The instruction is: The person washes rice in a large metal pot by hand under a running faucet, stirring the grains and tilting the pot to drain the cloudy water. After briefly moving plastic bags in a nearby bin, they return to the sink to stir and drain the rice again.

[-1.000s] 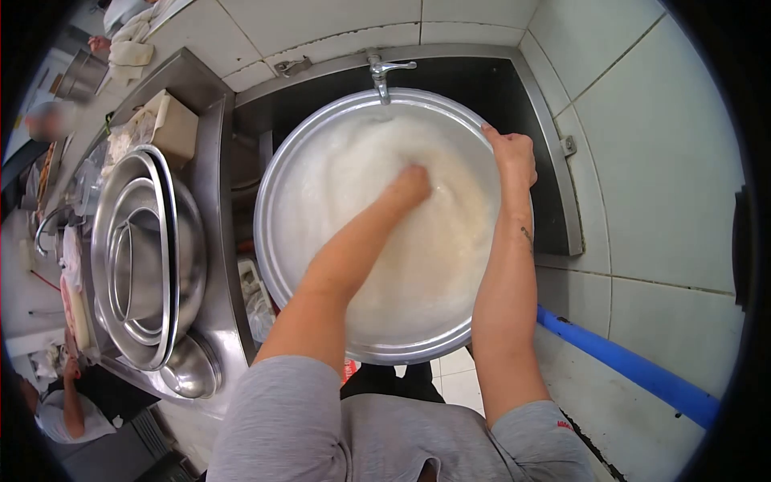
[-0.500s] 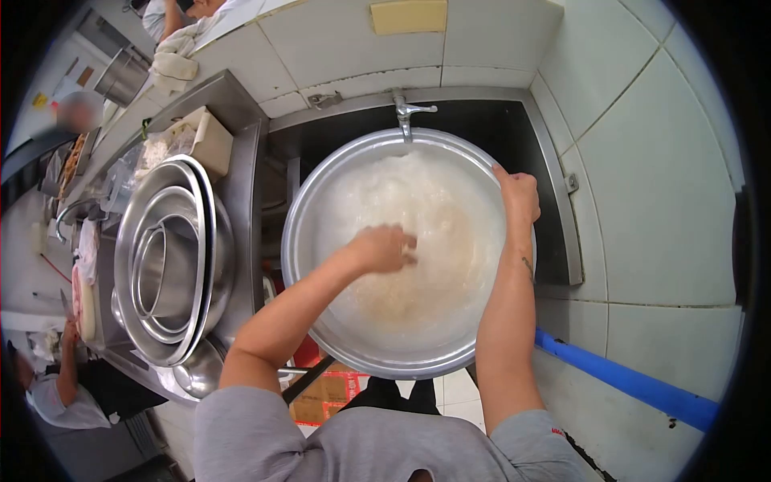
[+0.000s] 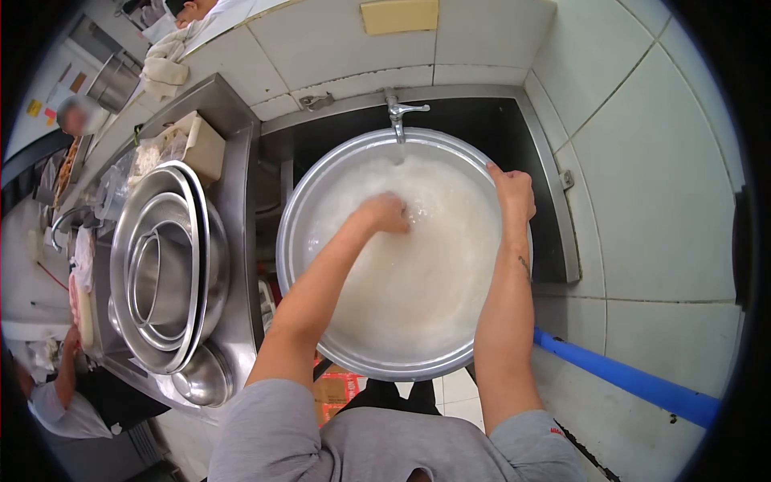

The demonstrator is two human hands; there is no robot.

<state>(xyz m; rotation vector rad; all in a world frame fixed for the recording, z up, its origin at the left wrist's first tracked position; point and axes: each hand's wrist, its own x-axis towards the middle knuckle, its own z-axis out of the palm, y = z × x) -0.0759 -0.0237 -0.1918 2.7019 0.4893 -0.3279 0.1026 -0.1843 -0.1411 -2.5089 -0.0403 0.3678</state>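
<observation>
A large round metal basin stands in the sink, filled with cloudy, milky water. My right hand grips its rim on the right side, fingers wrapped over the edge. Toward the upper left of the basin, my left hand is at the water's surface, with small splashes beside it. Its fingers are smeared by motion and partly under the water. The faucet reaches over the far rim, and a stream seems to fall from it. What lies beneath the water is hidden.
Nested steel bowls sit on the metal counter at left, near a cream plastic bin. A blue pole slants along the right wall. Other people work at far left, one person's hand near a cutting board.
My left hand has moved away from me, from the middle of the basin toward its far side. The water looks more evenly clouded. My right hand stays on the rim.
</observation>
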